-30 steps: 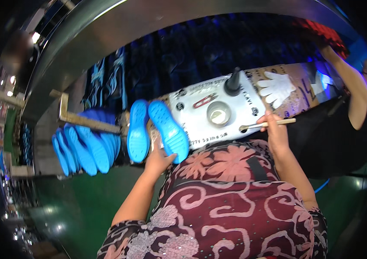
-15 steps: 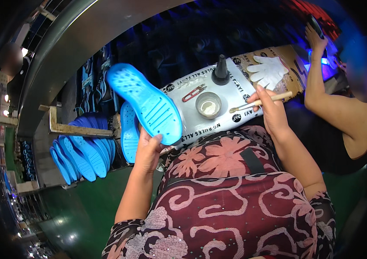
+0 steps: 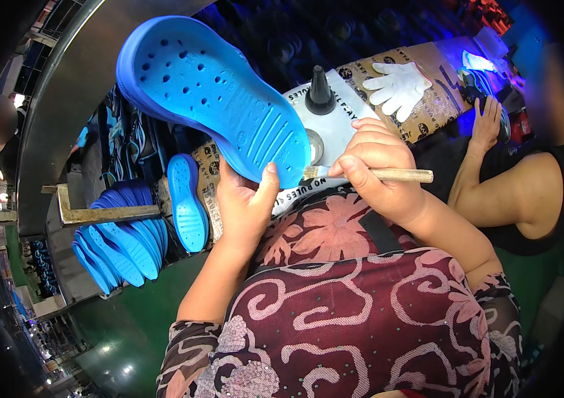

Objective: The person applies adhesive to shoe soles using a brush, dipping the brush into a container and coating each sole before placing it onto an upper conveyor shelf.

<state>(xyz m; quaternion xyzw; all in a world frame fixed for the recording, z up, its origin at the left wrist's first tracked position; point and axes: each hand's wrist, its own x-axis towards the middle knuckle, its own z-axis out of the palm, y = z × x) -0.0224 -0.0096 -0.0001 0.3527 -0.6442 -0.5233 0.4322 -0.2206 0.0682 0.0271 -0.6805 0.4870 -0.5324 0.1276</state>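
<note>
Gripped in my left hand [image 3: 245, 199] is a blue shoe sole [image 3: 209, 89], tilted up, its holed and grooved face toward me. My thumb presses on its near end. My right hand [image 3: 385, 166] holds a paintbrush [image 3: 398, 175] with a pale wooden handle. The bristles meet the near right rim of the sole, close to my left thumb. Behind that end, a small round cup [image 3: 316, 147] is partly hidden. A black cone-shaped bottle [image 3: 320, 93] stands beyond it on the silver-grey covered work surface [image 3: 351, 99].
Another blue sole [image 3: 188, 202] lies left of my left hand. Several more soles [image 3: 123, 245] stand in a row farther left, by a metal bar [image 3: 110, 214]. A white glove [image 3: 398, 89] rests on brown cardboard [image 3: 438, 66]. At right, a co-worker's arm [image 3: 494, 152] reaches in.
The sole in my left hand has come up closer, its face turned more toward me. My right hand has moved left, bringing the brush from beside the cup to the sole's rim.
</note>
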